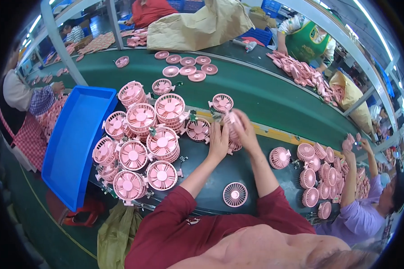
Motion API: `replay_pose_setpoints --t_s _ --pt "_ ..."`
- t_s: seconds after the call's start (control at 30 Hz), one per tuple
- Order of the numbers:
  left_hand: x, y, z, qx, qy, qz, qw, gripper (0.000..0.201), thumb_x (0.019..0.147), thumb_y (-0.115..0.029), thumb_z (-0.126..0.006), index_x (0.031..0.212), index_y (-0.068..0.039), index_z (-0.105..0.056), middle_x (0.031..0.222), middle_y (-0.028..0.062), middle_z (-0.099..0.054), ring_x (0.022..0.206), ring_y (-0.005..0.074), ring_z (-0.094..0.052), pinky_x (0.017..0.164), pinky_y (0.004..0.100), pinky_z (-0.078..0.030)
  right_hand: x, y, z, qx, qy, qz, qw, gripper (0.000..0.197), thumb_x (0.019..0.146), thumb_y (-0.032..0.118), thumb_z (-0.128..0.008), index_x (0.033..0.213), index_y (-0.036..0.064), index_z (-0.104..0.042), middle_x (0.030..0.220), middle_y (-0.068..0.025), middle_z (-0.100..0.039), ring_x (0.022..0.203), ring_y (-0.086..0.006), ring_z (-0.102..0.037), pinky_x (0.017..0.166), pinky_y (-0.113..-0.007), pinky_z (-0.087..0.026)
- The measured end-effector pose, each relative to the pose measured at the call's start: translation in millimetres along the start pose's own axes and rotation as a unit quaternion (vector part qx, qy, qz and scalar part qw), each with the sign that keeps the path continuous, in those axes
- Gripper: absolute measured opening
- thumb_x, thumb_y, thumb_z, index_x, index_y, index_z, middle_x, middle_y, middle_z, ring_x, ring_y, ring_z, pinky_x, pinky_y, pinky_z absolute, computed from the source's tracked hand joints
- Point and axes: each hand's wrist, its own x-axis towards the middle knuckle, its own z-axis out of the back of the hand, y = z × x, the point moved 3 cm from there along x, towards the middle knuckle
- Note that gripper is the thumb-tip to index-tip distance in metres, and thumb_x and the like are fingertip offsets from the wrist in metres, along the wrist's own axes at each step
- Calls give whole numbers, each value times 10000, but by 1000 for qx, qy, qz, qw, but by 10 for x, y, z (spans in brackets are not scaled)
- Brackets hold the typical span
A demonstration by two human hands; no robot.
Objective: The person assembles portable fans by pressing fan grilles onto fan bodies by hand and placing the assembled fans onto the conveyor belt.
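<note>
Both hands are closed on a pink plastic fan housing [231, 123], held on edge above the work surface and slightly blurred. My left hand [218, 141] grips its left side, near a small green circuit board [216, 114]. Wrapped round its right side is my right hand [246, 133]. Just beyond the hands lies a pink fan with its blades showing [222, 102]; another fan [198, 129] sits to the left. Part of a further pink piece [234, 145] shows under my hands. Nearer to me, a round pink grille [235, 194] lies flat between my forearms.
Stacks of pink fans [141, 115] with dangling circuit boards stand at left, beside a blue tray [72, 143]. More pink grilles [307, 178] pile up at right, near a co-worker in purple [363, 219]. Beyond runs a green conveyor belt [256, 96] carrying pink round covers [187, 70].
</note>
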Motion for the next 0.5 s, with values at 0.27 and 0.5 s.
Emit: replay_pose_setpoints --t_s 0.27,0.5 --pt "157 -83 53 70 29 -87 993 330 858 -141 -588 1173 -47 -565 1217 170 -553 1189 340 -472 1033 438 -329 202 -602 775 -397 -252 11 883 477 794 233 -720 1233 104 -583 1375 -234 -425 1211 -438 -450 1001 -475 -398" --pt "639 -116 -23 179 15 -130 975 330 852 -114 -588 1173 -44 -569 1223 184 -552 1175 345 -490 1035 435 -338 228 -856 413 -288 -132 18 948 228 756 110 -680 977 50 -679 1099 -158 -650 1056 -344 -578 929 -425 -455"
